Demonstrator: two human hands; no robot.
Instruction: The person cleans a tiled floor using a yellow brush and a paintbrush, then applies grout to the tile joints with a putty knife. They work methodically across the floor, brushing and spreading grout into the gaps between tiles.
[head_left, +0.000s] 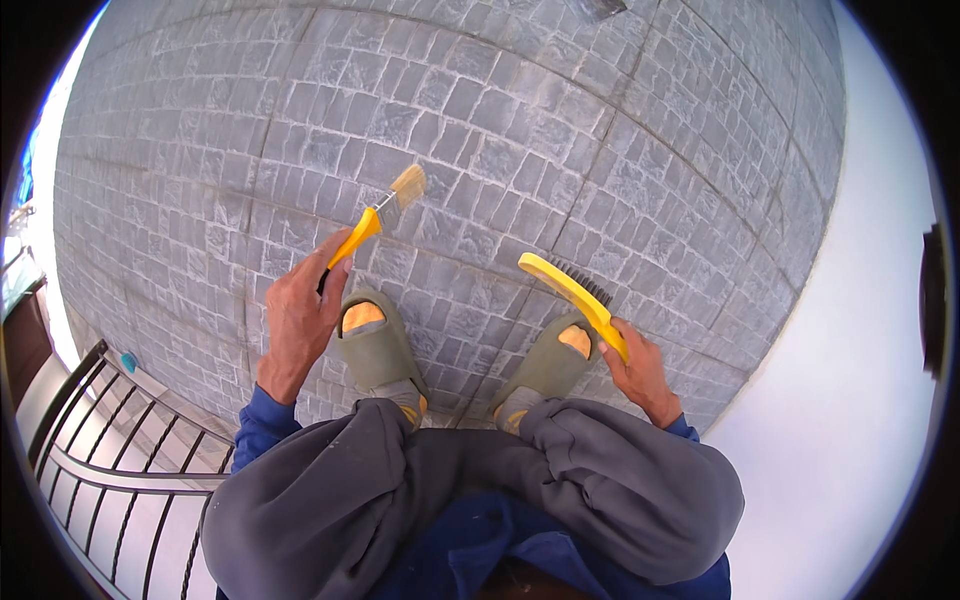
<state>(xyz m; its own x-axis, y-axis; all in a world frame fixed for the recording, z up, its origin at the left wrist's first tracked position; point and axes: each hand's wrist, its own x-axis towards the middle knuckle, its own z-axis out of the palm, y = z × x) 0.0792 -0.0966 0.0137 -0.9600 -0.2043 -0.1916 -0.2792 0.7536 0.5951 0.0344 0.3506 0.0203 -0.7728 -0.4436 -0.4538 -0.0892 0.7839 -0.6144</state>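
Note:
My left hand [304,310] is closed round the handle of a paintbrush [368,222]. The brush has a yellow and black handle, a metal ferrule and pale bristles that point up and away to the right. In my right hand [637,371] is a wire brush [570,285] with a yellow handle, held near its lower end. Its dark bristles face away from me to the right, and its tip slants to the upper left. Both tools are held apart, above the floor in front of my feet.
Grey stone-patterned tiles [480,130] cover the floor. My feet wear olive slides [378,345]. A white wall [850,400] runs along the right. At the lower left stands a dark metal railing [130,480], with a small teal object [128,362] beside it. A dark object [600,8] lies at the far edge.

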